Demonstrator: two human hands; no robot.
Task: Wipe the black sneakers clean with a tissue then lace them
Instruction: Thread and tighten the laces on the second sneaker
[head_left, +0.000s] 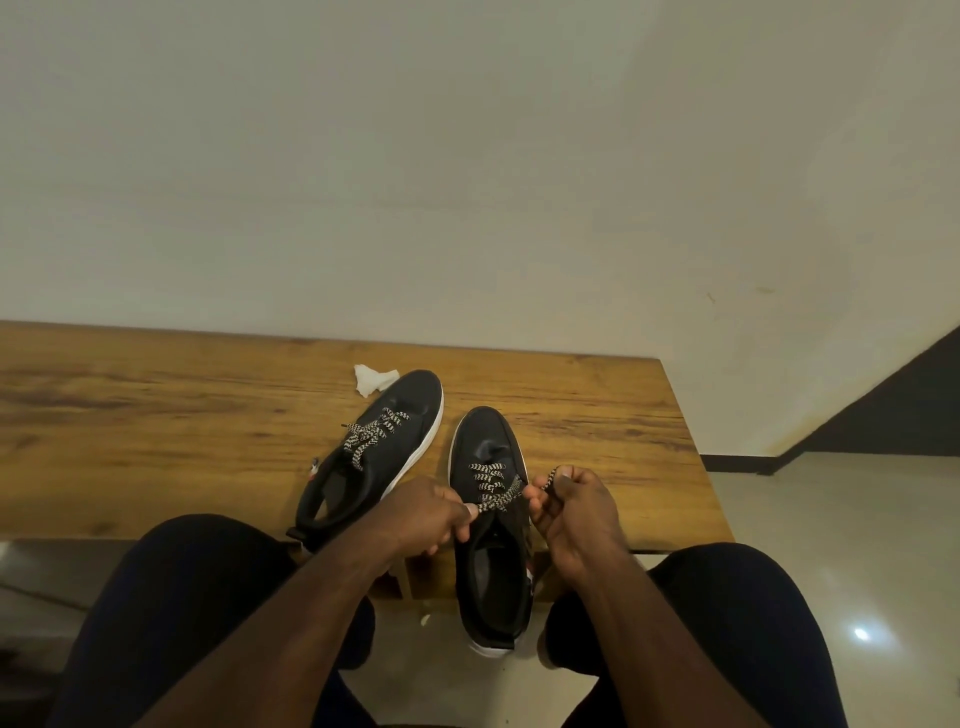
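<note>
The right sneaker lies with its heel hanging off the near edge of the wooden table, its checkered lace pinched at one end in your left hand and at the other in your right hand. Pull too hard and you could drag the shoe off the table, or tug the lace unevenly through the eyelets. The other sneaker sits just beside it, already partly laced, with the used tissue at its toe.

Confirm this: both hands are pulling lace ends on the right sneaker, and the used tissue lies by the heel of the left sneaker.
Not quite. The head view shows the tissue by the toe of the left sneaker, not its heel. The rest holds: both hands pull lace ends on the right sneaker.
</note>
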